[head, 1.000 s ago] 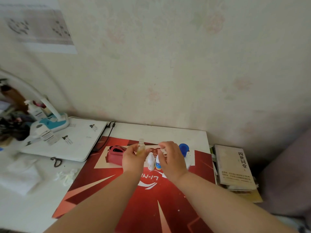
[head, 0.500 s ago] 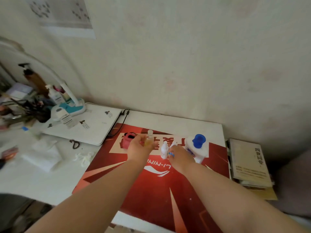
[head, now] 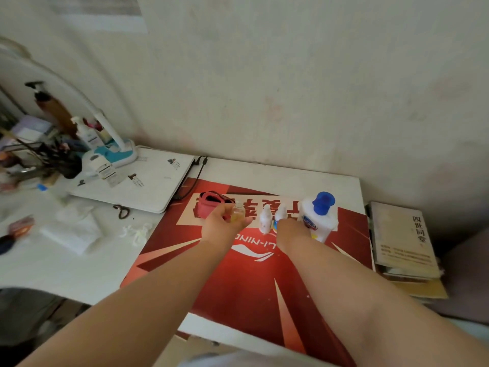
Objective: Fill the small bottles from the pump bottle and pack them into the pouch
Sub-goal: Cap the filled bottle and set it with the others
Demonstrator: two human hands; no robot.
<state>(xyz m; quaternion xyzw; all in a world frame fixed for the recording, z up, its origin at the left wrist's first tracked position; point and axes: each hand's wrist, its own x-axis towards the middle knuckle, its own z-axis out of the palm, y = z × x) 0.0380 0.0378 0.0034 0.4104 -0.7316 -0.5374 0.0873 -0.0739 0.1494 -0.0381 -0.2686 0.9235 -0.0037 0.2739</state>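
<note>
- Head view: the left hand [head: 225,227] grasps a small clear bottle [head: 237,212] of yellowish fluid. Thumb and fingers curl round it, and it is held roughly upright over the far part of the mat [head: 238,300].
- The pouch [head: 210,205], pink-red, lies on the mat just behind the left hand. Its top seems to gape, with a dark inside, though the blur makes that unsure.
- A white bottle [head: 265,221] stands upright on the mat between the two hands, apart from the clear bottle.
- A second bottle [head: 281,213], also white, stands just beside it on the right, with a bit of blue low on its side.
- The right hand [head: 288,231] is at this second bottle with its back toward the camera and its fingers hidden. I cannot tell whether it grips the bottle or only touches it.
- The pump bottle [head: 321,226], white with a blue top, stands upright on the mat just right of the right hand.
- The mat is red with white lettering and lies on a white table [head: 79,268].
- A closed white laptop [head: 137,181] lies left of the mat, and a lamp [head: 116,154] with a teal base rests on its far corner.
- A tissue [head: 74,230] lies nearer on the table's left.
- Books [head: 402,239] are stacked just beside the table's right edge.
</note>
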